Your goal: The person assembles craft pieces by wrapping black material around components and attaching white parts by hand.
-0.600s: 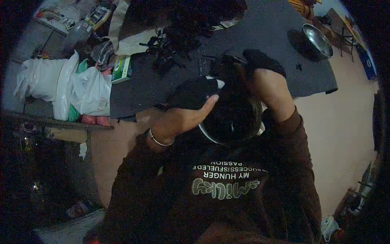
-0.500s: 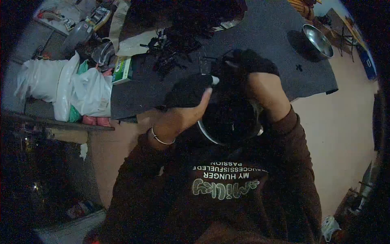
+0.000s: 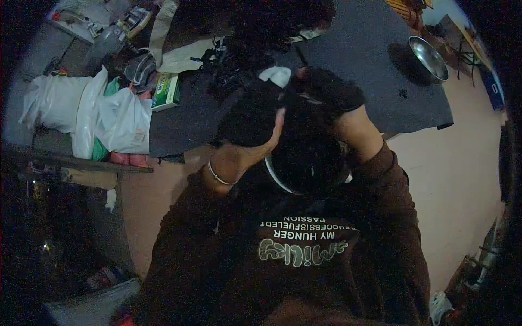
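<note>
My left hand [image 3: 250, 117], in a black covering with a white patch at the fingertips, is raised over the near edge of the dark cloth [image 3: 375, 49]. My right hand [image 3: 331, 95], also covered in black, is close beside it on the right, fingers bent inward. Something thin and dark stands out between the two hands; what they hold is too dark to make out. Below them a round bowl [image 3: 280, 179] with dark contents rests against my body. A heap of black pieces [image 3: 231, 68] lies beyond my left hand.
A shiny metal bowl [image 3: 428, 57] and a small black piece [image 3: 403, 93] are at the right on the cloth. At the left are a green and white box [image 3: 166, 92], white plastic bags [image 3: 122, 119] and a clear container [image 3: 109, 46].
My left hand has turned and its white fingertips have moved up, away from my body. My right hand has shifted slightly left, and a thin dark piece now shows above it.
</note>
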Demonstrator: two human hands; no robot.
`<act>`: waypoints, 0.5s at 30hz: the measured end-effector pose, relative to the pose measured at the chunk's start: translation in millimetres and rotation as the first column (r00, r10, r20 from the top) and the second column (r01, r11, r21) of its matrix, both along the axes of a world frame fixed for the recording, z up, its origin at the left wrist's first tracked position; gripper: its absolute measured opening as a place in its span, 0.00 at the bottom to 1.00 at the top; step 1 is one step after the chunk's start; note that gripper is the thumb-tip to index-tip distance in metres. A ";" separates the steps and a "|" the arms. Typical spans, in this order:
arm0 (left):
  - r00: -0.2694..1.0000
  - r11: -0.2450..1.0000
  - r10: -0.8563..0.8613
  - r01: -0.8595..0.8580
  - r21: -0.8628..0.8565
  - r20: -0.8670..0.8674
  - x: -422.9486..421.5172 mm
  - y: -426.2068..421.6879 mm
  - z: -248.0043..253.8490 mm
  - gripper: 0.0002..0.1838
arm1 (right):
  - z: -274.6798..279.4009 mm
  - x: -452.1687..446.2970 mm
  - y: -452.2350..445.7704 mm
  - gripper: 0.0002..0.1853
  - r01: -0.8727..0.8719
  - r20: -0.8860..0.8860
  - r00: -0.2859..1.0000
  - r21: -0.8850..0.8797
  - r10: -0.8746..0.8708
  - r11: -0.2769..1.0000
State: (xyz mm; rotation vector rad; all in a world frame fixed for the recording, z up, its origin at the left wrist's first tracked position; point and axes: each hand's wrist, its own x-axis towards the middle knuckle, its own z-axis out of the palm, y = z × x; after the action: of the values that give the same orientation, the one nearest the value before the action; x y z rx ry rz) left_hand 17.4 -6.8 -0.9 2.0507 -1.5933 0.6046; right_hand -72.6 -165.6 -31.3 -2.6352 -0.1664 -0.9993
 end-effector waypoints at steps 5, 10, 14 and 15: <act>0.973 0.962 -0.216 0.226 -0.154 0.078 0.2 -16.8 -2.4 0.12 | 6.2 -7.0 10.6 0.18 -0.109 -0.045 0.987 0.496 0.151 0.861; 0.994 0.994 -0.094 0.090 -0.064 -0.056 -5.2 -11.6 7.1 0.12 | 8.8 -11.8 17.0 0.15 -0.224 0.067 0.972 0.539 0.224 0.812; 0.920 0.980 -0.083 0.006 -0.197 -0.384 -1.2 -12.3 -8.0 0.11 | 15.6 -19.0 22.4 0.16 -0.263 0.019 0.964 0.177 0.264 0.948; 0.920 0.980 -0.083 0.006 -0.197 -0.383 -1.2 -9.5 -13.8 0.11 | 13.5 -18.4 22.8 0.16 -0.263 0.020 0.964 0.177 0.264 0.948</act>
State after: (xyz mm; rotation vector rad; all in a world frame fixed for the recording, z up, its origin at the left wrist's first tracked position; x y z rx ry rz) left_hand 16.2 -16.3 -14.6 1.8446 -1.2905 0.2930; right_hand -91.0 -142.8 -17.7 -2.3754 -0.3981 -0.8751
